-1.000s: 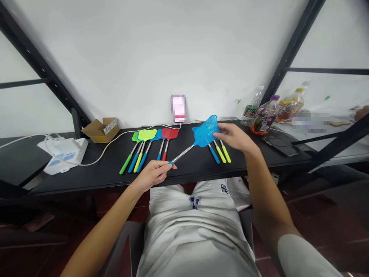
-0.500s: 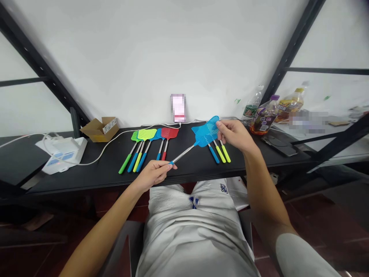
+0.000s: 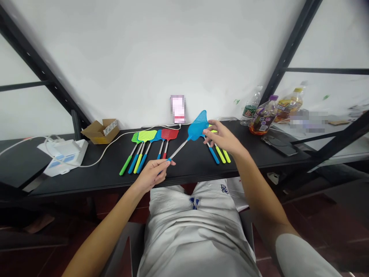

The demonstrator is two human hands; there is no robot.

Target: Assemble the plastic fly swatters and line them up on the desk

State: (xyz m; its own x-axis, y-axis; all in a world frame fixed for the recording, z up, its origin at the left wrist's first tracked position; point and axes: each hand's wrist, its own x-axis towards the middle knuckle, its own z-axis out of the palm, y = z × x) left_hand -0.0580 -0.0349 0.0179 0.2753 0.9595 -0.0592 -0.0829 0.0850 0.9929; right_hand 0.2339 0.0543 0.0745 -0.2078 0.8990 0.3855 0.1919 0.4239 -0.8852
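Note:
My left hand [image 3: 152, 174] is closed around the handle of a blue fly swatter [image 3: 197, 127], held tilted above the desk with its perforated head up and to the right. Beside that head is my right hand [image 3: 224, 137], its fingers apart; whether a fingertip touches the edge I cannot tell. Behind the right hand lie several swatters with blue and yellow handles [image 3: 220, 154], their heads mostly hidden. To the left, a row of swatters overlaps on the desk, among them a green one [image 3: 125, 164], a yellow one [image 3: 147, 135] and a red one [image 3: 169, 134].
A phone [image 3: 178, 109] leans on the wall at the back of the black desk [image 3: 100, 177]. An open cardboard box [image 3: 99, 132] and a white power strip with cables [image 3: 66, 156] are on the left. Drink bottles [image 3: 263, 115] and a dark phone [image 3: 278, 145] stand and lie right.
The swatter's head has swung left and its upper part bends less. My right hand has moved left and its fingers have spread from their pinch on the head's edge.

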